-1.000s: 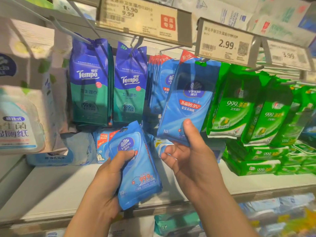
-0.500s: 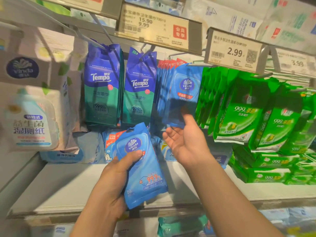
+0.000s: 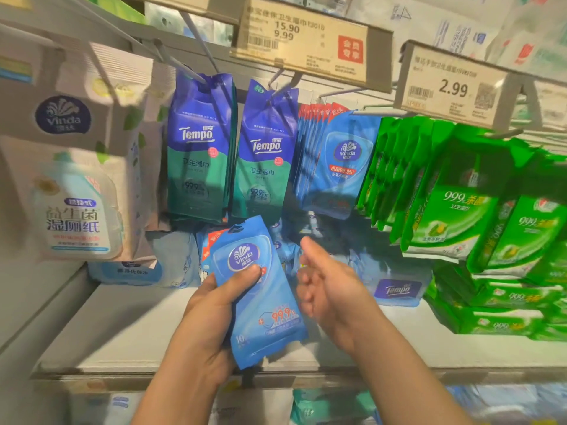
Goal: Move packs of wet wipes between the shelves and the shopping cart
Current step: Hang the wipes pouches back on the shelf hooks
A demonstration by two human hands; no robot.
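Right hand, now empty and relaxed, has left its pack on the hanging row; left hand still grips a blue pack to hang next.

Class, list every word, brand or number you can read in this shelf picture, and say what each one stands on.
"Vinda", "99.9%": blue pack in the left hand.
"Vinda": hanging blue packs.
"Tempo": two hanging purple-green packs.
"Tempo": pack lying on the shelf.
"999": green packs.
"Vinda": large white pack.
"15.90", "9.99": left price tag.
"2.99": right price tag.
Chinese print and barcodes: too small or blurred.
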